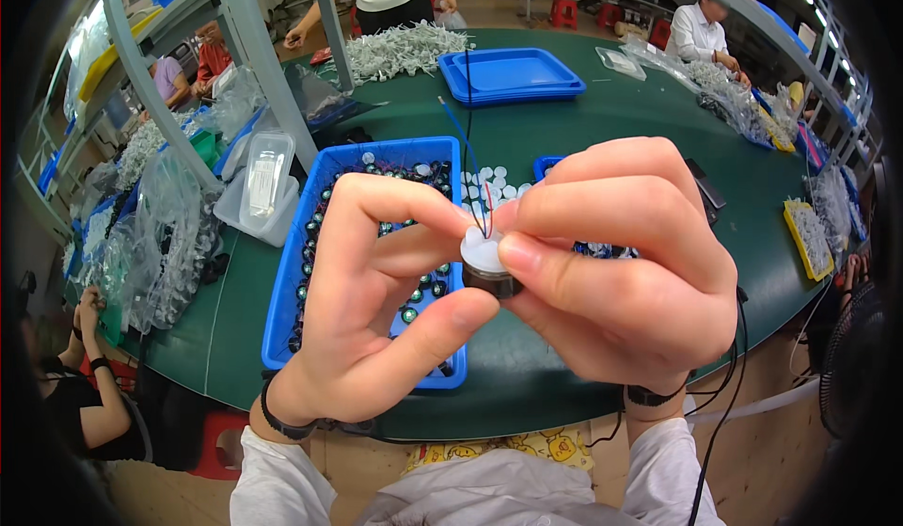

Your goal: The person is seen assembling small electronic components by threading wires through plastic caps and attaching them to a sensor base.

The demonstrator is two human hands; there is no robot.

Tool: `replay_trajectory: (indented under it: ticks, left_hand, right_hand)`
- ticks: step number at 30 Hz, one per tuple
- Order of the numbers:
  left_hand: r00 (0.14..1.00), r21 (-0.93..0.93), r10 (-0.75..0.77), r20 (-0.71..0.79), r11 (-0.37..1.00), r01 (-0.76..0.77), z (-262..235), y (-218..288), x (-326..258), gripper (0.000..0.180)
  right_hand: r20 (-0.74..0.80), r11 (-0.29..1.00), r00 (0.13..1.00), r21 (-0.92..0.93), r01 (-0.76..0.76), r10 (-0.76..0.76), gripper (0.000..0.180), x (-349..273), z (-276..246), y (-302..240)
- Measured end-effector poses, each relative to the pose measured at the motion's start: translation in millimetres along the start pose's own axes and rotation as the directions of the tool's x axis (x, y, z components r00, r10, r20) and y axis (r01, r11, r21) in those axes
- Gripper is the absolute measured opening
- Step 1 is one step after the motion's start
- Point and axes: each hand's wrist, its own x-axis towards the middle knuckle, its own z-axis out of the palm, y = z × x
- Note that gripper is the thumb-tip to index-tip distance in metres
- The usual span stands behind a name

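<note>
Both hands meet in front of me over a small round dark part [489, 284] with a white round disc [478, 253] on its top. Thin red, blue and black wires [469, 135] rise from the disc. My left hand [362, 291] is closed on the part, its index fingertip at the disc and its thumb by the dark side. From the other side, the thumb and fingers of my right hand [625, 253] pinch the part's edge. Behind my left hand lies a blue tray [271, 338] of similar small dark parts. Several loose white discs [499, 173] sit beside it.
Another blue tray [543, 163] is partly hidden behind my right hand. Stacked blue trays [513, 91] and a pile of white pieces [404, 51] lie farther back on the green table [527, 385]. A clear plastic box [254, 220] stands by a metal post [277, 93]. Other people work around.
</note>
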Motion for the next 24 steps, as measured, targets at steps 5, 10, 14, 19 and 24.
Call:
replay_trajectory:
  ticks: [5,10,14,19,24]
  left_hand:
    - [0.997,-0.003,-0.049,-0.056,0.999,0.049,5,1,3,0.038]
    - [0.971,0.187,0.022,-0.238,0.982,0.024,10,-3,9,0.048]
    - [0.994,-0.006,0.002,-0.108,1.0,-0.003,2,-7,6,0.041]
    - [0.991,-0.285,-0.125,-0.042,0.952,0.108,9,-1,6,0.036]
    - [0.976,-0.353,-0.219,0.004,0.913,0.206,7,2,5,0.037]
  right_hand:
    - [-0.015,0.997,0.997,-0.008,0.079,-0.08,0.032,-2,5,7]
    - [0.189,0.991,0.974,-0.059,-0.119,0.128,0.035,18,-9,-9]
    - [0.315,0.976,0.927,-0.146,-0.165,0.204,0.04,23,-17,-11]
    - [0.115,0.992,0.987,-0.071,-0.102,0.11,0.047,10,-10,-1]
    - [0.073,0.988,0.985,-0.012,-0.154,0.155,0.044,3,-2,-1]
